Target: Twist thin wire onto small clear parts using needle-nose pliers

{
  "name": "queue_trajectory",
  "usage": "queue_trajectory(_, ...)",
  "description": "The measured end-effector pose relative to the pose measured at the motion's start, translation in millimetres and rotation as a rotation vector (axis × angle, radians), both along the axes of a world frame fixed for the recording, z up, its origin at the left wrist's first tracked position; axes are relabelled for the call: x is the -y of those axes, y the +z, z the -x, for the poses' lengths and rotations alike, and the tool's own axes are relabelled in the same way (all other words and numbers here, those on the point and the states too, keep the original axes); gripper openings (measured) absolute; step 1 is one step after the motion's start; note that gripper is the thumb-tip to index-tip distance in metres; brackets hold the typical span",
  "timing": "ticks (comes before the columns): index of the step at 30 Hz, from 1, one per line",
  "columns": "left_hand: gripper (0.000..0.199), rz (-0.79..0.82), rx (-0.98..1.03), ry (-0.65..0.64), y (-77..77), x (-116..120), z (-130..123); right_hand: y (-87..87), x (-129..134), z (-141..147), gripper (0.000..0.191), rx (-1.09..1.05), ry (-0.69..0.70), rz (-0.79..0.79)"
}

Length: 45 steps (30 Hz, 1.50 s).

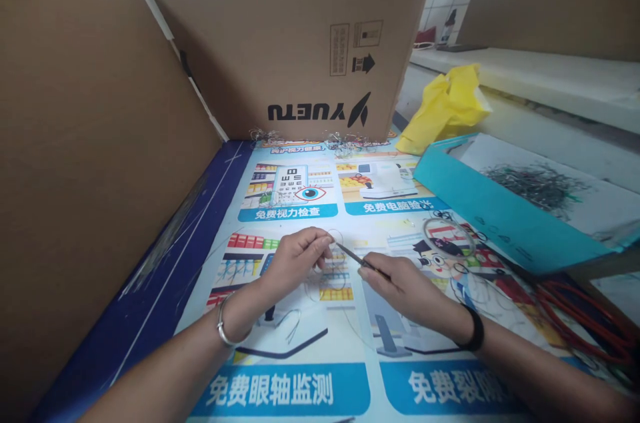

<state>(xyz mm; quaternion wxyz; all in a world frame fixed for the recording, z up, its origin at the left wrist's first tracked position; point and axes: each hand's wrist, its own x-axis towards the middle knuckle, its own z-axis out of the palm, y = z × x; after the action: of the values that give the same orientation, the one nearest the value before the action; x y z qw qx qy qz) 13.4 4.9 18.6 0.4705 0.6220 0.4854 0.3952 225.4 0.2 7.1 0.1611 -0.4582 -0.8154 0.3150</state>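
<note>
My left hand (303, 255) is closed in a pinch above the middle of the printed poster (350, 316). A loop of thin wire (345, 286) trails below its fingertips and seems to come from them; the pinched end is too small to see clearly. In my right hand (400, 283) is a slim dark pointed tool (354, 255), perhaps tweezers. Its tip reaches the fingertips of my left hand. Right of the hands, a coil of wire (425, 236) lies on the poster.
Cardboard panels (280, 43) stand at the left and back. Tangled wire scraps (345, 143) lie along the back panel's foot. At right are a turquoise box (465, 223) holding a pile of dark wire pieces (535, 186), a yellow bag (445, 109) and red coils (580, 319).
</note>
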Motion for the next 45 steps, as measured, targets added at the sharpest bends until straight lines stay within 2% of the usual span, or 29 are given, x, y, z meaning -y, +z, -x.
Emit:
queue_trajectory(4,0.024,-0.033,-0.031,0.043,-3.3,1.1,-3.4,-4.6,3.7,5.0,0.034,0.003,-0.029,0.002)
queue_trajectory(9,0.023,0.010,-0.032,0.039,-3.2,0.8,-3.9,-4.6,3.2,3.9,0.034,-0.034,-0.017,0.013)
queue_trajectory(17,0.022,0.043,-0.076,-0.124,-1.8,-1.1,-0.8,-0.7,-1.1,0.6,0.031,-0.076,0.007,-0.014)
queue_trajectory(23,0.023,0.063,-0.126,-0.139,-3.9,1.3,-3.8,-4.6,-1.0,2.5,0.032,-0.067,0.004,-0.005)
queue_trajectory(28,0.024,0.057,-0.153,-0.188,-0.5,-0.8,2.8,-8.6,0.3,2.7,0.033,-0.048,-0.007,-0.072)
queue_trajectory(30,0.024,0.031,-0.120,-0.165,0.7,-5.3,8.9,-10.2,-0.2,2.1,0.031,-0.042,-0.024,-0.110)
queue_trajectory(32,0.024,-0.011,-0.110,-0.067,-0.2,-11.8,15.8,-12.5,-1.9,1.2,0.029,-0.030,-0.054,-0.152)
queue_trajectory(34,0.022,-0.059,-0.143,0.004,-3.7,-18.8,22.6,-15.6,-4.4,0.1,0.027,-0.013,-0.080,-0.189)
queue_trajectory(38,0.018,-0.212,-0.279,0.041,-13.7,-30.2,33.2,-22.3,-8.9,-2.2,0.025,0.007,-0.102,-0.217)
queue_trajectory(41,0.015,-0.336,-0.356,0.019,-19.0,-34.4,37.5,-25.7,-10.9,-3.2,0.024,0.020,-0.109,-0.240)
queue_trajectory(45,0.014,-0.392,-0.356,-0.108,-21.9,-35.6,39.4,-27.6,-11.9,-3.2,0.024,0.064,-0.100,-0.302)
